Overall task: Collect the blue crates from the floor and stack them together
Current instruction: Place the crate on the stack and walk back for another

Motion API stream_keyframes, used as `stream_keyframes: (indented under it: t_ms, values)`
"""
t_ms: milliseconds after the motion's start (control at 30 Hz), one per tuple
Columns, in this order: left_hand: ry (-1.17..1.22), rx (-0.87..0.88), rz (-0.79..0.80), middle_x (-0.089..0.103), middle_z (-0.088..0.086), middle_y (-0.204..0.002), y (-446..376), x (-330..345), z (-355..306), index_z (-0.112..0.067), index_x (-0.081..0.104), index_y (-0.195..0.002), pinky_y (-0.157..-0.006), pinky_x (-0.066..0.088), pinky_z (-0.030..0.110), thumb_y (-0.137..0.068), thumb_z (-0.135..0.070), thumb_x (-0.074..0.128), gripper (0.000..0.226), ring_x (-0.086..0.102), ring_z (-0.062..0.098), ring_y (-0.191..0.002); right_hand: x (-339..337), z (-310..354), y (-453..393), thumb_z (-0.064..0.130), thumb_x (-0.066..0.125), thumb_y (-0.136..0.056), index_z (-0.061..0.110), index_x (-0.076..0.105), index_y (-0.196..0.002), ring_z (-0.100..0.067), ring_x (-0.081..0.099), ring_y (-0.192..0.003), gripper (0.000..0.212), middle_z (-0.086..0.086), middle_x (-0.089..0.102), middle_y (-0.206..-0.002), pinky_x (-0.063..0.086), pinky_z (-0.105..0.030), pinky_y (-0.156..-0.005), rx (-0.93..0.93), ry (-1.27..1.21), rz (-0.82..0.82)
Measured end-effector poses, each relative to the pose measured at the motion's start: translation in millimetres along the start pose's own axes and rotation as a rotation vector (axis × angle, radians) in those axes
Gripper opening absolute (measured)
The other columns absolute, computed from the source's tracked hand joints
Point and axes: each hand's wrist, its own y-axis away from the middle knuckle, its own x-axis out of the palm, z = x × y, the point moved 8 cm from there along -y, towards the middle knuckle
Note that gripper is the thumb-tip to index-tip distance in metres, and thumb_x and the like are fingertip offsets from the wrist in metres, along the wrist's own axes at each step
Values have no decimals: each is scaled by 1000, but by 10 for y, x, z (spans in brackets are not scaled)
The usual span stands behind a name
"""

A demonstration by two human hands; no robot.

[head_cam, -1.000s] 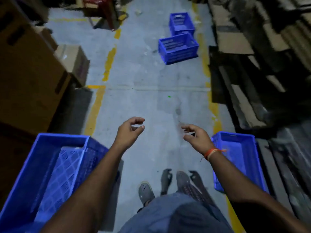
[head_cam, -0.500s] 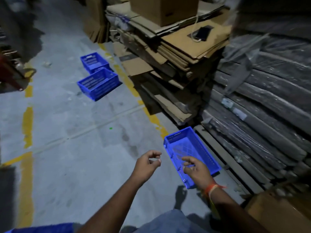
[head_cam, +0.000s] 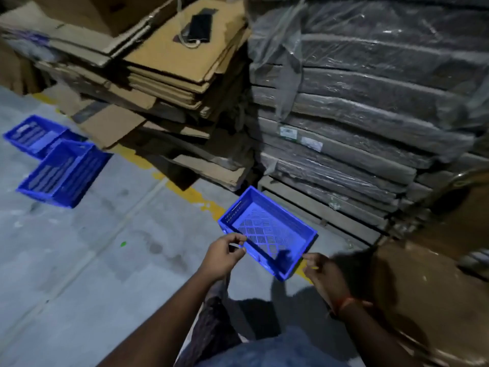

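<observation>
A shallow blue crate point(head_cam: 267, 231) with a slotted bottom sits on the grey floor just in front of me, beside a pallet. My left hand point(head_cam: 222, 256) pinches its near left rim between thumb and fingers. The curled fingertips of my right hand point(head_cam: 322, 274) touch its near right wall in shadow; whether they grip is unclear. Two more blue crates stand on the floor at the far left, one point(head_cam: 63, 173) nearer and one point(head_cam: 34, 135) behind it, touching each other.
A stack of flattened cardboard point(head_cam: 172, 62) with a phone point(head_cam: 201, 27) on top rises behind the crate. Plastic-wrapped bundles point(head_cam: 370, 102) on a pallet stand to the right. A brown box point(head_cam: 436, 287) is by my right arm. A yellow line point(head_cam: 195, 194) runs along the floor.
I have turned right and leaned toward the near crate. Both hands dropped from mid-air to its rim, the left one closing on it. The large crate at my left has left the view.
</observation>
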Motion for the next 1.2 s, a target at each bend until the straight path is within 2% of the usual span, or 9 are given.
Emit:
stream_keyframes:
  t_ms: [167, 267, 333, 400, 600, 800, 867, 1000, 1200]
  values:
    - [-197, 32, 60, 69, -7, -107, -1120, -330, 117, -21, 71, -106, -87, 54, 31, -85, -18, 73, 22, 69, 13, -93, 189, -62, -389, 5, 58, -92, -6, 67, -110, -39, 62, -103, 23, -26, 67, -107, 40, -35, -86, 183, 63, -69]
    - [-295, 52, 92, 66, -7, -108, -1720, -472, 240, -16, 71, -111, -88, 49, 23, -84, -15, 75, 28, 65, 12, -96, 306, -114, -646, 24, 61, -83, -2, 71, -102, -31, 62, -93, 34, -16, 68, -94, 37, -33, -80, 281, 16, -289]
    - [-350, 61, 141, 65, -6, -112, -2071, -501, 359, -18, 70, -114, -85, 46, 21, -85, -17, 74, 29, 63, 10, -96, 470, -100, -828, 7, 66, -84, 8, 71, -94, -27, 61, -89, 12, -11, 68, -89, 35, -31, -72, 361, -40, -329]
    - [-382, 53, 179, 66, -4, -114, -2408, -514, 568, -19, 71, -113, -88, 49, 24, -85, -18, 75, 29, 65, 13, -98, 682, -91, -1084, -1, 65, -82, 25, 67, -81, -25, 59, -81, 26, -2, 65, -81, 38, -34, -64, 364, -53, -298]
    - [-463, 12, 206, 72, -6, -110, -3257, -342, 1409, -24, 71, -106, -83, 51, 27, -81, -25, 78, 27, 70, 13, -98, 1120, -606, -1695, 9, 69, -78, 13, 68, -117, -18, 59, -100, 40, -6, 67, -113, 37, -23, -82, 488, -165, -306]
    - [-494, -15, 130, 69, 2, -115, -4092, 72, 2239, -23, 73, -105, -90, 48, 31, -78, -15, 79, 29, 66, 22, -103, 1290, -1604, -2478, -1, 66, -83, 10, 66, -118, -14, 61, -76, 37, -10, 65, -107, 39, -4, -54, 517, -131, -361]
    - [-496, -42, 137, 70, 5, -110, -4395, 226, 2633, -24, 73, -102, -91, 53, 38, -70, -25, 79, 32, 68, 25, -100, 1367, -1979, -2740, 1, 69, -81, 10, 67, -115, -21, 65, -81, 35, -10, 69, -103, 46, -8, -60, 506, -113, -400]
    - [-570, -80, 128, 66, 11, -114, -4900, 535, 3349, -19, 76, -102, -100, 50, 42, -64, -25, 86, 39, 65, 31, -105, 1570, -2677, -3186, 4, 77, -75, 11, 70, -115, -21, 60, -89, 41, 2, 62, -97, 55, -45, -81, 505, -49, -426]
    - [-704, -124, 108, 34, 18, -147, -5317, 771, 3901, -20, 74, -115, -116, 31, 35, -73, -24, 86, 45, 42, 40, -131, 1707, -3445, -3593, 25, 82, -63, 20, 70, -114, -39, 56, -111, 53, -20, 53, -125, 48, -49, -97, 538, 123, -469]
